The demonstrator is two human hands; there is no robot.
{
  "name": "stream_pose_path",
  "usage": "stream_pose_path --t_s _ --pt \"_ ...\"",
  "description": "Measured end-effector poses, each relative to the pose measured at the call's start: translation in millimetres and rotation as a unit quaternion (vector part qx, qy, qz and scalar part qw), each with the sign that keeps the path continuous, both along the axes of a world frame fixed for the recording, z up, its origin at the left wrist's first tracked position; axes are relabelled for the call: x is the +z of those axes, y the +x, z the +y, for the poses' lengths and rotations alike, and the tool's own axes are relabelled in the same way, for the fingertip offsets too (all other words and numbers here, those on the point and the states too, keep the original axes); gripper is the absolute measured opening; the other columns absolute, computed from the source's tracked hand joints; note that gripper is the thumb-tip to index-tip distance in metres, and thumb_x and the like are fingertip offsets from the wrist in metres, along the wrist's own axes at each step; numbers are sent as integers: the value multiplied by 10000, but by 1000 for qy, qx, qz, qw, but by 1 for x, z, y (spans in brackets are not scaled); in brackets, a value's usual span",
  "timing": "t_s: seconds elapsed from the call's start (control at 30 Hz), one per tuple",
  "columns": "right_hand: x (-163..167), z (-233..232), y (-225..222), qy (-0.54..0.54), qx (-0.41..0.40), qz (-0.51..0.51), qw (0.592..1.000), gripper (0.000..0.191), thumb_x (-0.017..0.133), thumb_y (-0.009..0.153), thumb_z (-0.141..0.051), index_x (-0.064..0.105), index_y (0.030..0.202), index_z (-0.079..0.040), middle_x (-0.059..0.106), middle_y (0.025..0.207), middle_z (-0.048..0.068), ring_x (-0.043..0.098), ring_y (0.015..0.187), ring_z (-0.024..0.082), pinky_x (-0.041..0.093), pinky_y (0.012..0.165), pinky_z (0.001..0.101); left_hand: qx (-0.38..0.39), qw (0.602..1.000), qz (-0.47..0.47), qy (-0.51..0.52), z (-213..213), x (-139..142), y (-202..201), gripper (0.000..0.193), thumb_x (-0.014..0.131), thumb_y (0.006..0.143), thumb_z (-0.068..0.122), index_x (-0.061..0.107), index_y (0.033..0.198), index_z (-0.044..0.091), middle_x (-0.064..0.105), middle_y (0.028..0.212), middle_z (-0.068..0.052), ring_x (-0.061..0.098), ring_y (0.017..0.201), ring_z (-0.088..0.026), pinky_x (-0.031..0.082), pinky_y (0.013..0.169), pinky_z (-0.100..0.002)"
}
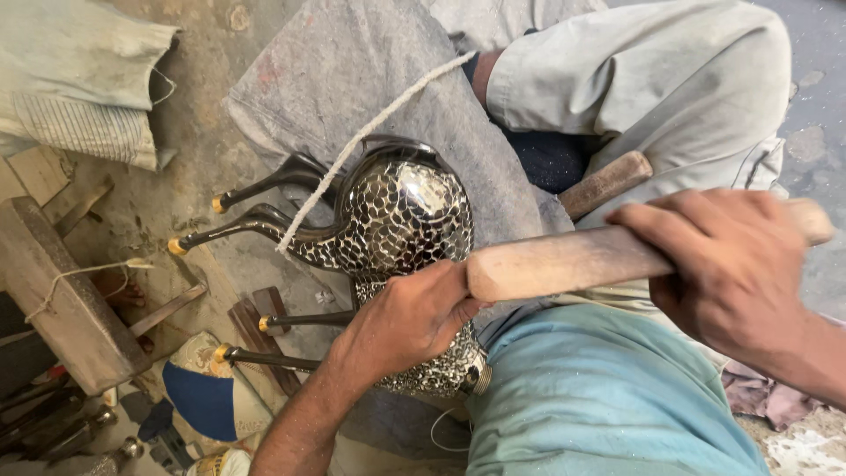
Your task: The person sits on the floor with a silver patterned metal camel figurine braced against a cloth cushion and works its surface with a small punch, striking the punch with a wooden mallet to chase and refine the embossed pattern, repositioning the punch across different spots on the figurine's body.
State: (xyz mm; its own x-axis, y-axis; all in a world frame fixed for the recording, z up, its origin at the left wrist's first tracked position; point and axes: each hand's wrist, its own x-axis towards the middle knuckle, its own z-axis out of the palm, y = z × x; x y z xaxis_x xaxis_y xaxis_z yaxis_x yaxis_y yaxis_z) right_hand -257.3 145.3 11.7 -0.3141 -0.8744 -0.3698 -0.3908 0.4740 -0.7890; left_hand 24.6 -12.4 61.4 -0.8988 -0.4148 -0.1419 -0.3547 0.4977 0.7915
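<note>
At the far left a folded pale cloth (84, 84) with a striped edge lies on the dusty floor (198, 123). Nearer, a dark wooden block (62, 295) tied with thin string sits at the left edge, and dark tools (53, 423) crowd the near-left corner beside a blue and cream padded piece (207, 392). No label or sign can be made out on any of them.

Toward the middle, a metal animal figure (401, 216) covered in small mirror-like scales lies on its side on a grey felt cloth (352, 70). Its four thin dark legs, tipped in brass, point left over the cloth's edge toward the floor. A white cord (370, 132) runs diagonally across its body. The floor left of the legs is the only open room; everything nearer is cluttered.

The left hand (410, 317) rests on the figure's near side, fingers curled and pressed on the scaled surface, touching the front end of a long wooden handle (564, 260). To the right, the right hand (731, 264) wraps closed around that handle. A second wooden handle (608, 181) lies just beyond, on the person's pale trouser leg (670, 79). A teal garment (599, 397) fills the near right.
</note>
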Motion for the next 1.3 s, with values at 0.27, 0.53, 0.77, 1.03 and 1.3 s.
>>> stream_pose_path --t_s 0.27,0.53,0.77,1.03,1.3 --pt "14 -18 8 -54 -85 -149 984 419 702 799 -47 584 1195 -119 709 1075 26 688 919 131 571 770 331 8 999 -28 29 0 4 -1 351 736 966 150 594 1256 12 675 908 -129 720 720 -245 591 593 -361" --pt "10 -20 0 -142 76 162 974 565 749 593 -52 654 1146 -117 726 1018 56 703 908 220 533 791 399 9 1000 -4 29 -1 5 -2 382 727 979 160 576 1298 16 682 940 -134 723 753 -250 592 622 -359" --pt "1 -1 -1 -193 123 263 937 581 687 542 23 688 1109 -99 710 939 131 676 808 329 491 717 465 -1 999 -36 37 1 5 0 373 694 1002 210 582 1314 40 648 866 -115 705 697 -243 586 600 -364" --pt "6 7 4 -159 94 214 959 574 689 645 -15 664 1216 -71 684 1009 125 682 947 325 525 852 409 -8 999 -42 29 1 5 0 388 692 1001 223 587 1334 55 627 824 -105 677 668 -251 572 591 -388" --pt "24 2 14 -58 139 293 944 637 758 557 -49 725 1191 -101 684 908 71 672 886 284 492 817 430 -17 999 -37 23 1 4 -1 380 688 1012 229 575 1327 49 629 838 -120 678 684 -280 568 586 -404"
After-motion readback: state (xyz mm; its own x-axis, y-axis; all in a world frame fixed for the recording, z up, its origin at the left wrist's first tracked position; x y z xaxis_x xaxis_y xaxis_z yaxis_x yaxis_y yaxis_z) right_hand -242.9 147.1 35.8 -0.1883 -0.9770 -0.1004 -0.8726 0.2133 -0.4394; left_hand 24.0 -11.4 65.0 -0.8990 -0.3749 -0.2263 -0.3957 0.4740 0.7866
